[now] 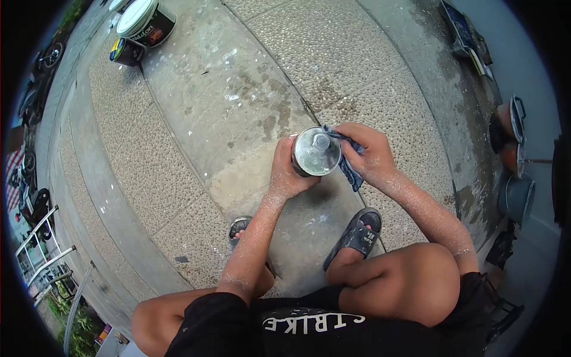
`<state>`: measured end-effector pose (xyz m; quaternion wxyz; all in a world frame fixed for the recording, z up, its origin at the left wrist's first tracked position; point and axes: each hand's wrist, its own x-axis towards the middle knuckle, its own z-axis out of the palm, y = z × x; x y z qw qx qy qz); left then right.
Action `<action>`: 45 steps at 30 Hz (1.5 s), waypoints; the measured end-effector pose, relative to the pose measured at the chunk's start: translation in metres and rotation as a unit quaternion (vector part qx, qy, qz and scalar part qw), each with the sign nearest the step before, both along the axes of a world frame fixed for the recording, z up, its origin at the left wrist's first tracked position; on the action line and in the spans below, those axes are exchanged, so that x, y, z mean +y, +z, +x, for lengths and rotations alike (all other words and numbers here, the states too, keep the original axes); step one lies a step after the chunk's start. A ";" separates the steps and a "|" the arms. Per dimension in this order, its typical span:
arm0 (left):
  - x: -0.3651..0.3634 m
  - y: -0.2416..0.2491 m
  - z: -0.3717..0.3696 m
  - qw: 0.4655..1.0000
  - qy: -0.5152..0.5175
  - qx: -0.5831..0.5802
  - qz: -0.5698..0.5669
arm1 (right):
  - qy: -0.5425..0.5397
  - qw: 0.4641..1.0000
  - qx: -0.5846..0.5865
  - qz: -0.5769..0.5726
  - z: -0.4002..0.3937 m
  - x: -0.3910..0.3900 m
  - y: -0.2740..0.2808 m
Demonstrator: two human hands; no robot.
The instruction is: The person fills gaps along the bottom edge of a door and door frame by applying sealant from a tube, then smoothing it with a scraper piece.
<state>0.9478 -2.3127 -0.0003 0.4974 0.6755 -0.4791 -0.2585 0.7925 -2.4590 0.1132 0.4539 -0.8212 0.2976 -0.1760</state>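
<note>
Just in front of my knees, my left hand is wrapped round the side of a round container with a greyish, see-through top. A small raised round cap sits on that top, off its middle. My right hand pinches a dark blue cloth at the container's right rim. Part of the cloth is bunched between thumb and fingers, and the rest hangs below them. Pale specks cover both forearms. The container's underside is hidden from above.
A large white-lidded paint bucket and a smaller dark tub stand at the upper left. Along the right wall are a grey bucket and other items. My sandalled feet rest on paved ground. Motorbikes and a metal rail are far left.
</note>
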 end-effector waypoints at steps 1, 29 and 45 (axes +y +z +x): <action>-0.008 0.012 0.005 1.000 0.001 -0.003 -0.010 | -0.007 1.000 0.010 -0.009 -0.001 0.001 -0.005; -0.020 0.080 0.016 0.918 -0.292 0.065 0.262 | -0.038 0.980 0.064 0.182 -0.082 0.008 -0.040; -0.028 0.079 0.004 0.903 -0.296 0.012 0.312 | -0.100 0.937 0.080 0.325 -0.093 0.020 -0.092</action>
